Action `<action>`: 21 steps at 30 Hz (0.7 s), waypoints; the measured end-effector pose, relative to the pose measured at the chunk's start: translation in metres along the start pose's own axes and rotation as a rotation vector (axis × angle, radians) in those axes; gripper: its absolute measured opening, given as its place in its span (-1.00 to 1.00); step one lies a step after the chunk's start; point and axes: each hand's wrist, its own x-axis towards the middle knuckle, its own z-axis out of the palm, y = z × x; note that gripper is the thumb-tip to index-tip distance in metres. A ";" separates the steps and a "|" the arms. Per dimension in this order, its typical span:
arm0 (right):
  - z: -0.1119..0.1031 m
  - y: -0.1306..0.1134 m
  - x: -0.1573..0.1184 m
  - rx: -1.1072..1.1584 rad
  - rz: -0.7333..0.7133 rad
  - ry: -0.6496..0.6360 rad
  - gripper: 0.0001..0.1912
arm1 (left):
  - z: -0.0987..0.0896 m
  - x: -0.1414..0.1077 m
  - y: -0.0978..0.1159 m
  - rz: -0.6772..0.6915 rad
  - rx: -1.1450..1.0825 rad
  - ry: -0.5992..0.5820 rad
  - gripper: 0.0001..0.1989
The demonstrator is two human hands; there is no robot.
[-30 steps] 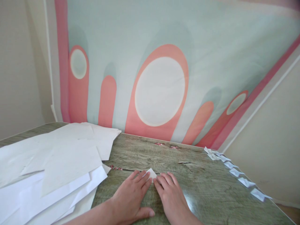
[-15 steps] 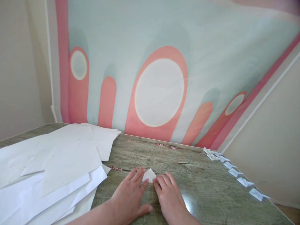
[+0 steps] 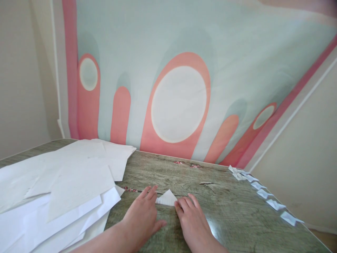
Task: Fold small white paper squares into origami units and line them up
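Observation:
A small white piece of folded paper (image 3: 167, 198), shaped like a low triangle with its point away from me, lies on the wooden table in front of my hands. My left hand (image 3: 142, 214) is at its left, fingers stretched out and thumb spread to the side, with nothing held. On the other side my right hand (image 3: 192, 219) has its thumb and forefinger close together at the paper's right corner. The other fingers of that hand lie bent over the table.
Loose white paper sheets (image 3: 81, 182) are piled across the table's left side. Several small folded paper pieces (image 3: 275, 204) line the right edge. A wood-grain table top (image 3: 223, 211) reaches back to a wall hanging (image 3: 223, 45) with pink and pale green shapes.
My left hand has drawn back to the left, off the paper, so more of the triangle shows. The right hand has shifted slightly right and stays at its corner.

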 end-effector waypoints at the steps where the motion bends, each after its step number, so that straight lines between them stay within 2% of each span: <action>1: 0.000 0.001 0.000 -0.017 0.011 -0.010 -0.74 | 0.002 0.000 0.000 -0.004 0.000 0.006 -0.46; 12: -0.011 0.008 0.001 -0.099 0.083 -0.089 -0.81 | 0.013 0.004 0.004 0.038 0.032 0.027 -0.62; 17: -0.004 0.009 0.000 -0.080 0.066 -0.001 -0.85 | 0.014 0.004 0.004 0.016 0.051 0.067 -0.75; 21: -0.001 0.015 -0.002 0.066 0.082 0.129 -0.83 | 0.011 0.004 0.001 -0.050 0.035 0.129 -0.81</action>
